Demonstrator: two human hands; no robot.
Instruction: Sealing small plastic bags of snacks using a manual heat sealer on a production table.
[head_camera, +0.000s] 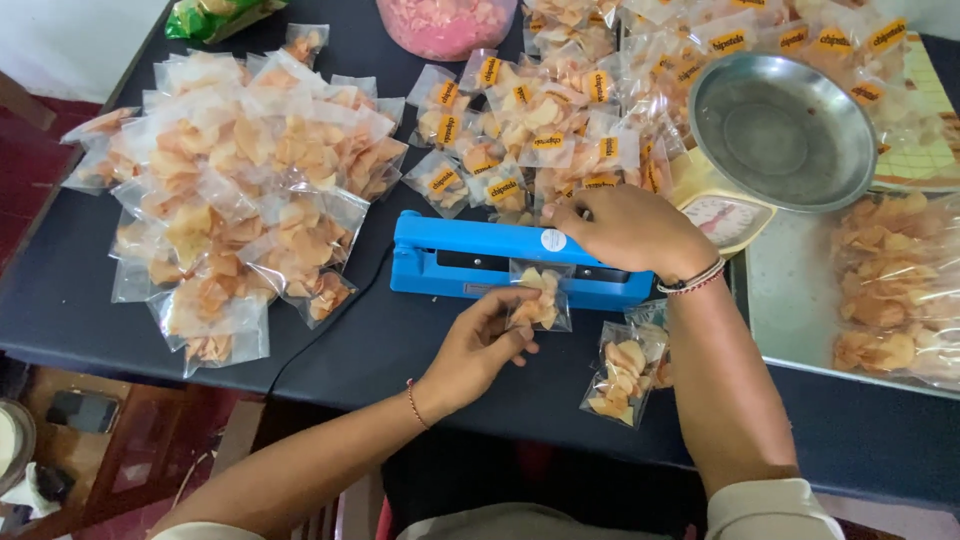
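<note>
A blue heat sealer (470, 262) lies on the dark table (80, 300). My left hand (480, 345) holds a small clear packet of orange chips (538, 298) with its top edge tucked into the sealer's jaw. My right hand (630, 232) rests fingers-down on the sealer's arm at its right end, pressing on it. Just right of my left hand, below the sealer, lie more small chip packets (622, 372).
A heap of unlabelled chip packets (240, 190) fills the left of the table; labelled packets (540, 110) lie behind the sealer. A kitchen scale with a steel bowl (782, 130) stands at the right, beside a big bag of chips (890, 290). A pink tub (445, 22) sits at the back.
</note>
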